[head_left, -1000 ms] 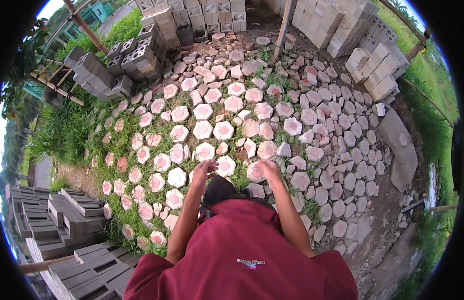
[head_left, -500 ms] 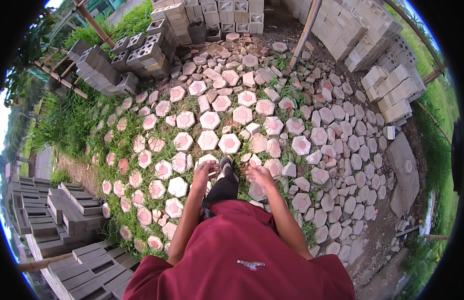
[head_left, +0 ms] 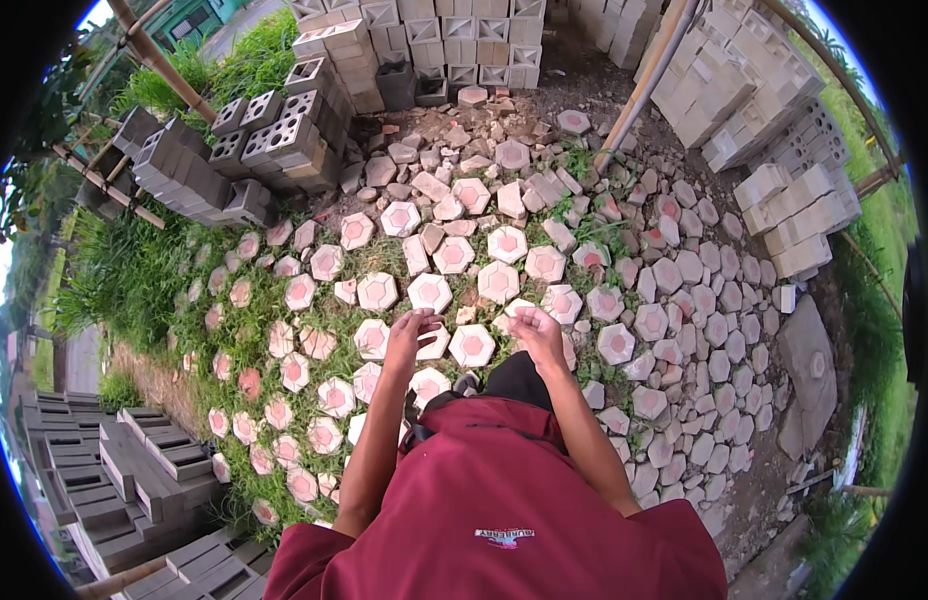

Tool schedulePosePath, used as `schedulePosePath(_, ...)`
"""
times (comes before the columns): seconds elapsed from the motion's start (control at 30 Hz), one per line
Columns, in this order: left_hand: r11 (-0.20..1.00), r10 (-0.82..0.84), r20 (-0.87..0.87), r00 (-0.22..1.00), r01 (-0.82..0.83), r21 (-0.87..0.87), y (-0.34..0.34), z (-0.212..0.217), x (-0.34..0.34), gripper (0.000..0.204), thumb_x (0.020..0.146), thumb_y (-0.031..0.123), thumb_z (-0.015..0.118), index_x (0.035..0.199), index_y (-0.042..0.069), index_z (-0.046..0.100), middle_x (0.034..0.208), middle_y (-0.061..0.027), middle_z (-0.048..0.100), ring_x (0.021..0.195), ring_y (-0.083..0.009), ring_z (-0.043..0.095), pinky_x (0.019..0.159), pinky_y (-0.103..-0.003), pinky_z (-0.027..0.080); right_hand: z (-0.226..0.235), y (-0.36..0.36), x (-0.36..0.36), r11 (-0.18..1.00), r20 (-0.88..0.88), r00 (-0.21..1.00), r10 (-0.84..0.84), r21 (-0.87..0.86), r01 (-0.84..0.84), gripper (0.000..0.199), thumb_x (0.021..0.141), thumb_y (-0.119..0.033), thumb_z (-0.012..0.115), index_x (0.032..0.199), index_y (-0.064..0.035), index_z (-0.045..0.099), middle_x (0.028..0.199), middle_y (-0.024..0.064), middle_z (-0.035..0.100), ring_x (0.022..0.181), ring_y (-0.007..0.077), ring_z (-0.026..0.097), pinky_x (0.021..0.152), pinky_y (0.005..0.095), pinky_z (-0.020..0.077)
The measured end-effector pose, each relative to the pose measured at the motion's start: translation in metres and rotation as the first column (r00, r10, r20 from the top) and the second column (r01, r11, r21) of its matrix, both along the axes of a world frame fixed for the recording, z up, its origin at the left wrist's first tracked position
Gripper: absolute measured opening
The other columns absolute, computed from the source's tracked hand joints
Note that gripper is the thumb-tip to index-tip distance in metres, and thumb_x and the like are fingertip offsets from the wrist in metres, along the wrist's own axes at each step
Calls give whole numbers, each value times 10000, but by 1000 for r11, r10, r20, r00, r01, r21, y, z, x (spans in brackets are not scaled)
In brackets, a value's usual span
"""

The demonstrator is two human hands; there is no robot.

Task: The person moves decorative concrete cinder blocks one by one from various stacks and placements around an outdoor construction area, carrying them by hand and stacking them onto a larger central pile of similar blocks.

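Evidently, I have nothing in grasp: through the head view, the left hand (head_left: 414, 335) and the right hand (head_left: 537, 330) both hang above the ground with their fingers loosely curled, and I see no object between them. The nearest paver (head_left: 473, 345) lies flat on the ground between the two, as seen from above, apart from both.

I judge it heavy for its size and quite stiff, with a dry, gritty face that should not slip much, though its corners could chip if knocked. I would take hold by two opposite side edges, one hand to each, as the flat top offers no grip.

It is six-sided, with a whitish outer band around a pink six-sided centre. Just to its left another paver (head_left: 437, 350) shows partly behind the left hand, and a further paver (head_left: 499, 282) lies on its far side. Grass (head_left: 114, 270) grows thick to the left; rubble (head_left: 430, 186) is strewn on the far side, before stacked blocks (head_left: 464, 30); a pole (head_left: 639, 90) leans at far right.
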State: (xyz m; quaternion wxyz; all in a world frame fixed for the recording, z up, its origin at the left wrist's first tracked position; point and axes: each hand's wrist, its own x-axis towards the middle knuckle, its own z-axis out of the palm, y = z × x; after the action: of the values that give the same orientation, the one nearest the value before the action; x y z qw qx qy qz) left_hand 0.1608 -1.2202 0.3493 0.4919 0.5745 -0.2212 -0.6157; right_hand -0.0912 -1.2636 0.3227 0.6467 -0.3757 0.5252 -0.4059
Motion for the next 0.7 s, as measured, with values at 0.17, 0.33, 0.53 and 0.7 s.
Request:
schedulePosePath(0.17, 997, 70, -101, 992, -66, 37, -68, -18, 2, 342, 959, 284, 420, 1113, 0, 536, 1026, -109, 639, 942, -191, 604, 802, -336, 475, -6, -80, 13, 998, 26, 999, 27, -63, -25, 220, 800, -46, 662, 980, 50, 580, 834, 60, 630, 690, 93, 577, 639, 218, 473)
schedulePosePath(0.33, 991, 97, -97, 991, -88, 99, -153, -37, 0, 361, 954, 290, 420, 1134, -5, 527, 1053, -114, 634, 953, -195, 602, 806, -333, 476, -22, -189, 21, 995, -25, 997, 70, -64, -71, 153, 802, -45, 658, 921, 35, 603, 743, 32, 629, 626, 80, 556, 600, 200, 445)
schedulePosePath(0.53, 940, 325, -74, 943, -313, 137, -297, -65, 19, 388, 945, 318, 402, 1139, 8, 530, 1061, -99, 631, 972, -185, 586, 839, -352, 458, -21, -375, 31, 974, 4, 977, 215, -69, -215, 176, 860, -137, 637, 904, 30, 605, 731, 44, 635, 641, 80, 583, 599, 212, 464)
schedulePosePath(0.7, 968, 251, -88, 964, -252, 1, -435, -30, -7, 353, 957, 281, 415, 1125, -6, 532, 1055, -108, 629, 936, -168, 604, 794, -310, 477, 1, -496, 9, 942, -154, 936, 317, -63, -329, 218, 900, -185, 590, 933, 31, 590, 752, 53, 639, 661, 89, 599, 608, 216, 476)
